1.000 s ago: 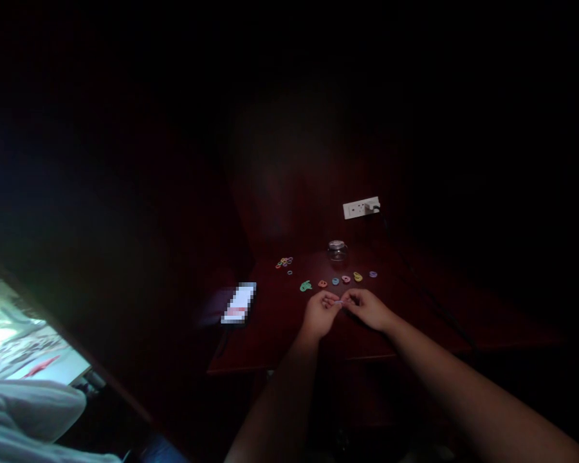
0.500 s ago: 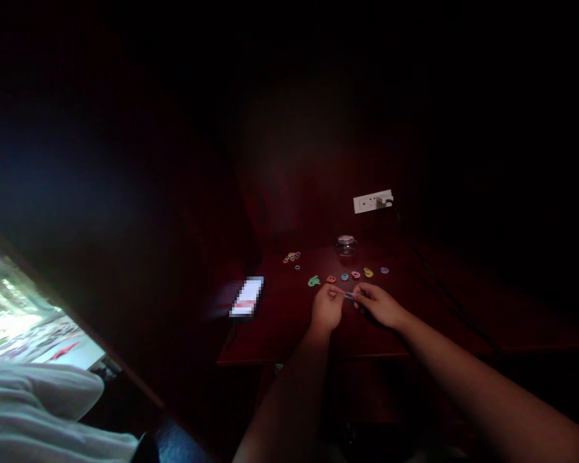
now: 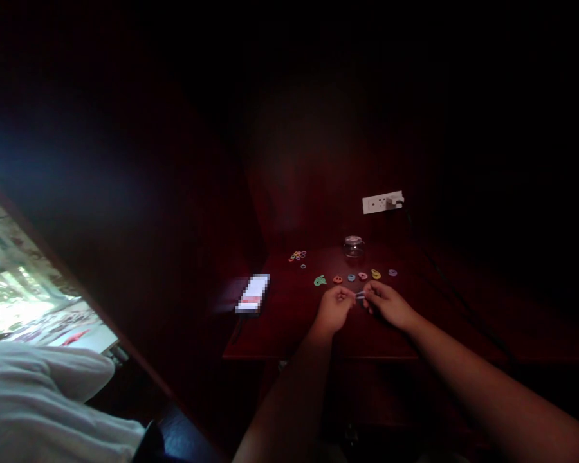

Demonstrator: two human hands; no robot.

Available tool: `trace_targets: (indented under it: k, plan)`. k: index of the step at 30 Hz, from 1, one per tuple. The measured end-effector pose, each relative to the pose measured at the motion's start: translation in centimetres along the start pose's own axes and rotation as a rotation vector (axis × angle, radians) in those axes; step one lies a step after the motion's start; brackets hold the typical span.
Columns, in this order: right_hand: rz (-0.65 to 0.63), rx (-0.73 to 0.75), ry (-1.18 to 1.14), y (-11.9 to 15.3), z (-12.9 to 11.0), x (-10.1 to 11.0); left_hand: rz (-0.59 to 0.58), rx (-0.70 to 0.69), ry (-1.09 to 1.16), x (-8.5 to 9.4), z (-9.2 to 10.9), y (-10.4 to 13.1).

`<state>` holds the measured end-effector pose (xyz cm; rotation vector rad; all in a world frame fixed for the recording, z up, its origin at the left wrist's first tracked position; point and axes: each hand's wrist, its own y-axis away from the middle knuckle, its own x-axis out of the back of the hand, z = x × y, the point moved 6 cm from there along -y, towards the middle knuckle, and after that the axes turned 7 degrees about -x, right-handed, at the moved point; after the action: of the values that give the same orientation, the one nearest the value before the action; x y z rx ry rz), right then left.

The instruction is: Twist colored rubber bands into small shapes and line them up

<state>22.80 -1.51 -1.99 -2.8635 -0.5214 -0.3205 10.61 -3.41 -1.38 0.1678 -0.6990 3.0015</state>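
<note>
A thin, pale purple rubber band (image 3: pixel 360 295) is stretched between my two hands, just above the dark red tabletop. My left hand (image 3: pixel 335 310) pinches one end, and my right hand (image 3: pixel 390 306) grips the other between thumb and fingers. Just beyond my hands lies a row of small rubber-band groups sorted by colour: green (image 3: pixel 320 281), orange (image 3: pixel 338 280), blue (image 3: pixel 351 278), pink (image 3: pixel 363 276), yellow (image 3: pixel 376 274) and purple (image 3: pixel 392 272). Farther left is a mixed cluster of coloured bands (image 3: pixel 297 256), with a single light-blue band (image 3: pixel 303 266) in front of it.
Behind the row stands a small clear lidded jar (image 3: pixel 354 247). A lit phone (image 3: pixel 253 294) rests at the table's left side. On the back wall, a white socket (image 3: pixel 382 202) holds a plug whose dark cable (image 3: pixel 444 283) trails along the right. Pale cloth (image 3: pixel 43 392) fills the lower left.
The whole view has shifted slightly, so the table and everything on it appear farther right. Both hands still hold the band stretched, with little visible change in their grip.
</note>
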Motion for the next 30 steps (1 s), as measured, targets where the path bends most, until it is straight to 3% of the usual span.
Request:
trace_targets:
  k: [6,13,24,30]
  plan:
    - [0.001,-0.009,0.004,0.3,-0.4,-0.2,0.040,-0.021,-0.010,0.1,0.3,0.1]
    - [-0.041,0.048,0.172,0.6,-1.2,-0.4,0.056,-0.011,0.034,0.2,0.5,0.1]
    - [0.024,-0.004,0.053,0.6,-1.1,0.1,0.097,0.048,-0.023,0.6,0.0,-0.1]
    - [0.041,-0.014,0.035,0.6,-1.0,0.2,0.139,-0.014,-0.024,0.8,0.5,-0.1]
